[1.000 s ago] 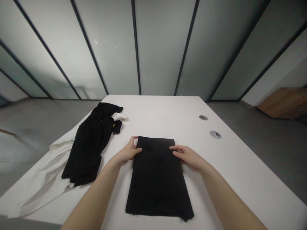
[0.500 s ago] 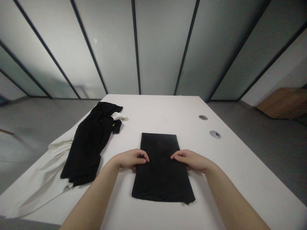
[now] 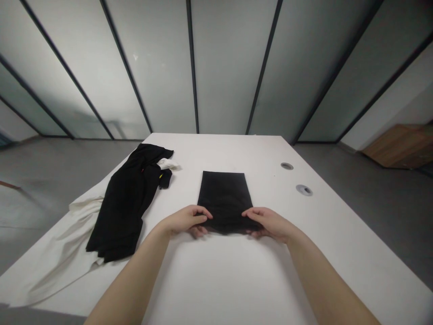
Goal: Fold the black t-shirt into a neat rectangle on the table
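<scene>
A folded black garment lies in the middle of the white table, a rectangle narrower at its far end. What kind of garment it is cannot be told in this folded state. My left hand pinches its near left corner, index finger and thumb on top and other fingers low by the table. At the near right corner my right hand grips in the same way, mirrored. Between the hands the near edge sags slightly toward me.
On the table's left side, black clothing with a small yellow mark lies over white cloth that reaches the left edge. Two round grommets are set in the right side. Frosted glass panels stand behind.
The black garment has become shorter: its near part is now doubled up, and its far edge has moved away from me. Both hands now hold its near corners instead of its sides.
</scene>
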Tool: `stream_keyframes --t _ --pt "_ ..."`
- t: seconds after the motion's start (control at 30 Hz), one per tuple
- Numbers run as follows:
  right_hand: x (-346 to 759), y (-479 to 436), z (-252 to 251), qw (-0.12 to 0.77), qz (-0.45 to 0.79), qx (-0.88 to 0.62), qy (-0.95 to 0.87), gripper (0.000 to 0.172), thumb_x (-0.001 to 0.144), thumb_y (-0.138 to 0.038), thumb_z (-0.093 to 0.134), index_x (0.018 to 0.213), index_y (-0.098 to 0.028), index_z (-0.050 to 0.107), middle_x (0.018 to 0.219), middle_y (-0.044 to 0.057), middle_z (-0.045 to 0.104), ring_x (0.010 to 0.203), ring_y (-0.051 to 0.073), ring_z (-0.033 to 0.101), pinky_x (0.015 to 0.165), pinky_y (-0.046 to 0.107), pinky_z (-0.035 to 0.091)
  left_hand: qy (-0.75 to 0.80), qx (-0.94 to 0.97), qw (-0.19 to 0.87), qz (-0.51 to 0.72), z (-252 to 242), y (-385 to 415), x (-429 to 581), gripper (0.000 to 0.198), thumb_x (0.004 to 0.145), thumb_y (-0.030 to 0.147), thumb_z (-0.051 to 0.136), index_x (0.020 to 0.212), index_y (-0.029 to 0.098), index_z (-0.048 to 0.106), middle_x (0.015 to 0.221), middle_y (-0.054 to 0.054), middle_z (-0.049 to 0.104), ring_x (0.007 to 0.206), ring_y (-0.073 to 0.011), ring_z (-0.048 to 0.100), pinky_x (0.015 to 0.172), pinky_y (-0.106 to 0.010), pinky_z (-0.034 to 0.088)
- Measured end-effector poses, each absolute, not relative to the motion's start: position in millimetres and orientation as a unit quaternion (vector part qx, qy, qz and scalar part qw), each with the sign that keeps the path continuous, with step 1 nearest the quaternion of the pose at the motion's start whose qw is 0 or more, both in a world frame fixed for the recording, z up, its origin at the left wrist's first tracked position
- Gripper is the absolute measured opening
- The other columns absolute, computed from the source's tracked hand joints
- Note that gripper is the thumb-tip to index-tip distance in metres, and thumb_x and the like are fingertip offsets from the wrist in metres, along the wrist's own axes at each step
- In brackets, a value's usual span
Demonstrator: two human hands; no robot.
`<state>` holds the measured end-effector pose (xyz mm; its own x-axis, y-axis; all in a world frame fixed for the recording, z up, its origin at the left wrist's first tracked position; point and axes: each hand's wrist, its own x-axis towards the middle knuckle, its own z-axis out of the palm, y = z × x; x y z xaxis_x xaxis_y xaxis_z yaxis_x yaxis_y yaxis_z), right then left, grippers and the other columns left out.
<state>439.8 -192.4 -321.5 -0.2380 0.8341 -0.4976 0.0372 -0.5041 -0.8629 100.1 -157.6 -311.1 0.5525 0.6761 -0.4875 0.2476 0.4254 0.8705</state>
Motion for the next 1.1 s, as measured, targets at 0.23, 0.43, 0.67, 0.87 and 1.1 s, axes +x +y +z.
stream_keyframes --t 0.23,0.43,0.67,0.87,1.1 --pt "432 -183 -335 0.443 0.654 -0.519 -0.327 0.034 0.093 -0.034 0.076 0.126 -0.025 0.07 0.119 0.012 0.076 0.095 0.024 0.077 0.089 0.041 0.067 0.516 0.451 0.641 0.345 -321 -150 118 0.04 0.087 0.035 0.083 0.119 0.015 0.07 0.105 -0.013 0.074 0.082 -0.0214 0.078 0.077 -0.034 0.065" --pt "436 -187 -333 0.382 0.653 -0.551 -0.352 0.03 0.085 -0.031 0.082 0.112 -0.02 0.073 0.11 0.013 0.075 0.086 0.023 0.076 0.077 0.037 0.066 0.493 0.492 0.69 0.196 -310 -158 104 0.05 0.088 0.054 0.079 0.121 0.017 0.068 0.093 -0.012 0.078 0.072 -0.0196 0.075 0.066 -0.03 0.061" --pt "446 -172 -337 0.542 0.52 -0.576 -0.324 0.034 0.081 -0.038 0.08 0.107 -0.028 0.062 0.086 0.0 0.069 0.07 0.017 0.068 0.064 0.03 0.058 0.337 0.604 0.719 0.067 -293 -169 102 0.05 0.092 0.062 0.069 0.119 0.02 0.075 0.094 -0.011 0.079 0.066 -0.0184 0.071 0.053 -0.026 0.049" --pt "437 -186 -322 0.428 0.621 -0.529 -0.389 0.043 0.088 -0.042 0.077 0.128 -0.028 0.07 0.106 0.008 0.073 0.087 0.022 0.07 0.07 0.034 0.061 0.415 0.772 0.354 0.325 -307 -168 123 0.043 0.097 0.046 0.066 0.134 0.026 0.07 0.15 -0.012 0.062 0.149 -0.0334 0.045 0.119 -0.047 0.038" --pt "422 -189 -327 0.381 0.638 -0.542 -0.393 0.032 0.091 -0.042 0.076 0.117 -0.024 0.079 0.114 0.011 0.075 0.091 0.023 0.071 0.072 0.035 0.062 0.456 0.829 0.245 0.213 -315 -176 129 0.048 0.097 0.049 0.064 0.138 0.024 0.069 0.156 -0.015 0.056 0.144 -0.0398 0.047 0.121 -0.052 0.027"
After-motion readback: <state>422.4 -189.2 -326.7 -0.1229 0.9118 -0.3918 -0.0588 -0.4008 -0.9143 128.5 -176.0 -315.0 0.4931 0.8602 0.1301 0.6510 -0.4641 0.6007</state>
